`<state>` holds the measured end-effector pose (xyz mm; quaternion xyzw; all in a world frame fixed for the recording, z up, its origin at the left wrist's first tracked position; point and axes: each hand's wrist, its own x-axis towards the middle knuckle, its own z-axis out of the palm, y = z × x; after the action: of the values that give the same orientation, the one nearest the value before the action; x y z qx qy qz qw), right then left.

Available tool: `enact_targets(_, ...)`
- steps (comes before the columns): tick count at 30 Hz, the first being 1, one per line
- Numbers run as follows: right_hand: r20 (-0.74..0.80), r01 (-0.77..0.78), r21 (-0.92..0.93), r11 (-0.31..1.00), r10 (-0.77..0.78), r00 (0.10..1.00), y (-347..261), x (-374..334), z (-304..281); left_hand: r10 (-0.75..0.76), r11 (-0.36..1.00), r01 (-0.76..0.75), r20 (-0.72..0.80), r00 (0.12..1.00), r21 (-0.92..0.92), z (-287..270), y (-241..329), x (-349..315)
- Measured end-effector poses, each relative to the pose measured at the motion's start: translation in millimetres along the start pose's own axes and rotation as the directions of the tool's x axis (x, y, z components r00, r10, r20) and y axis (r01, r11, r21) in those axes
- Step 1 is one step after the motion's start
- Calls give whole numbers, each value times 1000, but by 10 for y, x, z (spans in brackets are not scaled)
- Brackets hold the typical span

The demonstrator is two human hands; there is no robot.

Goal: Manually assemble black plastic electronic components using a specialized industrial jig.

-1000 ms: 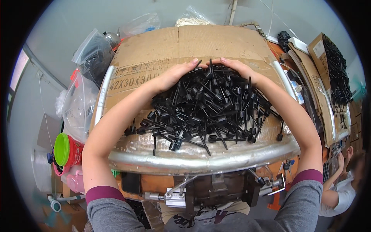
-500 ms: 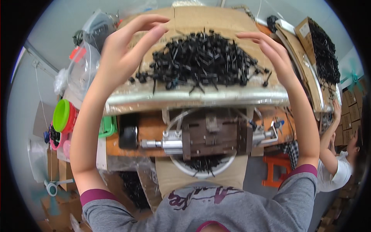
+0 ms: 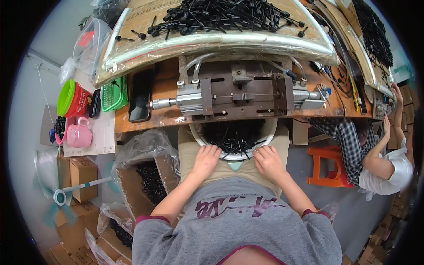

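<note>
A white basin (image 3: 194, 133) rests on my lap, filled with thin black stemmed pieces (image 3: 234, 137). My left hand (image 3: 206, 160) is closed over the near left of its rim. On the near right, my right hand (image 3: 268, 162) grips the same rim. The fingertips of both hands curl inward over the edge, partly hidden. Just beyond the basin, a brown metal clamping fixture (image 3: 243, 97) with silver air cylinders (image 3: 190, 98) is fixed on the wooden bench. Past it, a heap of black stemmed pieces (image 3: 221, 17) lies on a cardboard-topped, plastic-wrapped board (image 3: 145, 46).
At left stand a green basket (image 3: 115, 95), a red tub with a green rim (image 3: 73, 99) and a pink mug (image 3: 80, 132); a dark phone (image 3: 140, 101) lies beside them. Open cartons of black pieces (image 3: 150, 181) sit lower left. A co-worker (image 3: 382, 172) sits at right near an orange stool (image 3: 329, 167).
Both hands have come down from above the heap to the basin's rim and closed on it. The view has tilted lower, and more of the basin now shows.
</note>
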<state>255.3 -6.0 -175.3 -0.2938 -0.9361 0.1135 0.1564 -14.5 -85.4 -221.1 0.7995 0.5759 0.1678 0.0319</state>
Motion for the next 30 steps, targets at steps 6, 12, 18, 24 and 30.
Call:
enact_targets(6, -45, -108, -45, 993, 106, 993, -14, -85, 392, 147, 988, -151, 98, 984, 33, 257, 37, 111)
enact_targets(12, -12, -237, -120, 964, 237, 971, 175, 149, 717, 47, 987, -35, 75, 996, -156, 323, 293, -4)
enact_targets(18, 207, -314, -125, 941, 334, 919, 198, 582, 1069, -22, 965, 44, 86, 996, -258, 296, 271, -15)
enact_targets(24, 270, -597, -113, 794, 603, 751, 303, 1160, 1339, -46, 968, 85, 168, 985, -236, 251, 258, -14)
enact_targets(30, 306, -380, -165, 910, 413, 858, 221, 911, 990, -199, 836, 138, -59, 978, -531, -693, 478, 173)
